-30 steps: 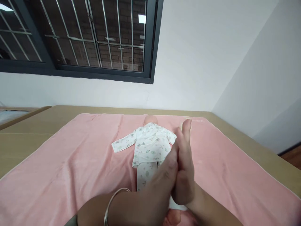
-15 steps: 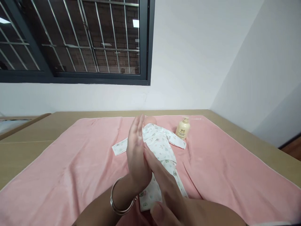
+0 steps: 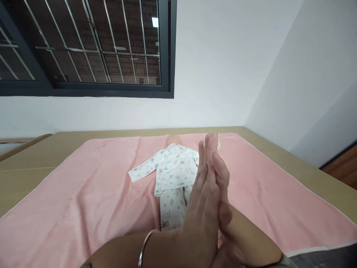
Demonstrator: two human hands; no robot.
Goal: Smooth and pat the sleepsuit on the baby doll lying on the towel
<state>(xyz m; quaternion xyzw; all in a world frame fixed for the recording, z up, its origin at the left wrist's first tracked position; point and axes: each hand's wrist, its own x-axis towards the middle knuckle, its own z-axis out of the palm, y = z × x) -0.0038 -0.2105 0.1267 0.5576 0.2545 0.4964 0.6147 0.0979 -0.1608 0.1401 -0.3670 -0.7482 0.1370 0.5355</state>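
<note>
My left hand [image 3: 199, 216], with a silver bangle [image 3: 143, 248] at the wrist, is pressed flat against my right hand [image 3: 222, 178], palm to palm. Fingers on both hands are stretched out and point upward, and no object shows between the palms. Behind and to the left of them lies a small doll-like figure [image 3: 175, 167] in a white printed top and trousers. Its round head is at the far end. My hands cover one of its sleeves and part of the trousers; neither hand is seen touching it.
A pink blanket [image 3: 111, 186] with soft folds spreads under the figure over a wooden surface [image 3: 41, 160]. White walls [image 3: 217, 67] rise at the back and right. A dark-framed window [image 3: 111, 89] with metal bars is at the upper left.
Both hands have moved right, from crossed at an angle to aligned upright palms. They now hide nearly all of the pale yellow pump bottle. The view has shifted slightly.
</note>
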